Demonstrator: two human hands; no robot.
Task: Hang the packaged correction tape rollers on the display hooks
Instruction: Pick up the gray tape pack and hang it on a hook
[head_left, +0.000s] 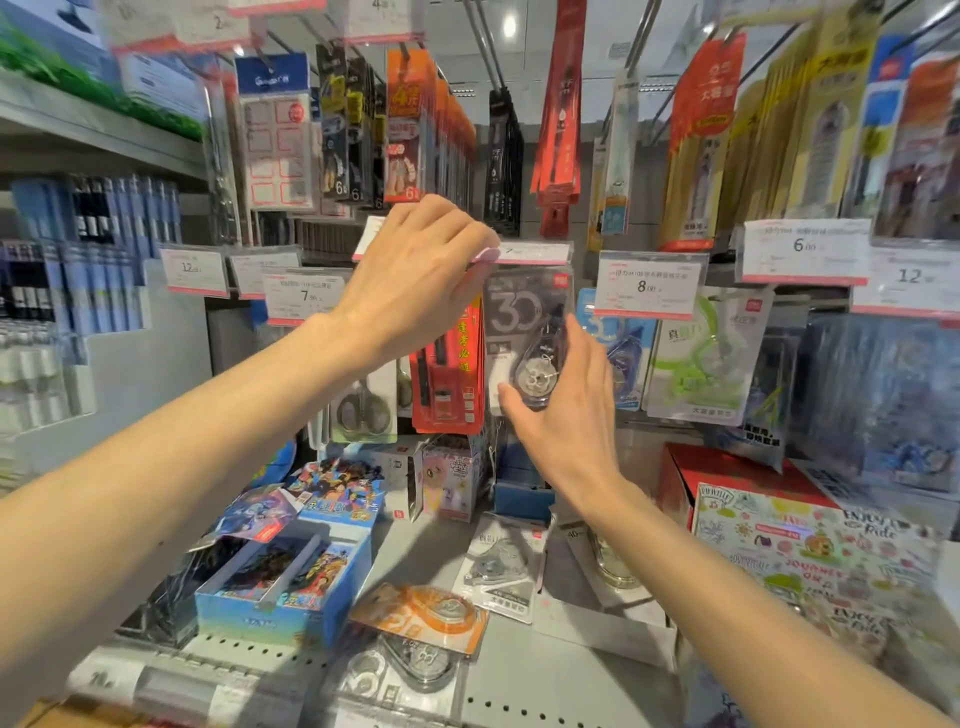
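Hands both up at the hook: left hand (415, 280) pinches the grey correction tape pkg (524, 332) at its top under the price tag (535, 253), right hand (566, 415) cups its bottom w/ loose fingers; pkg could miss the hook & drop.

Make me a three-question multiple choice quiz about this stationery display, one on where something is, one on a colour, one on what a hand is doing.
1. Where is the orange correction tape pack?
A. lying on the shelf below
B. hanging on a hook
C. in the right hand

2. What colour is the hanging pack the hands are at, the grey pack?
A. green
B. grey
C. red

3. What is the left hand doing?
A. hanging idle
B. holding scissors
C. pinching the grey pack's top

Answers: 1 A, it lies flat on the shelf. 2 B, its card is grey. 3 C, fingers meet at its top edge.
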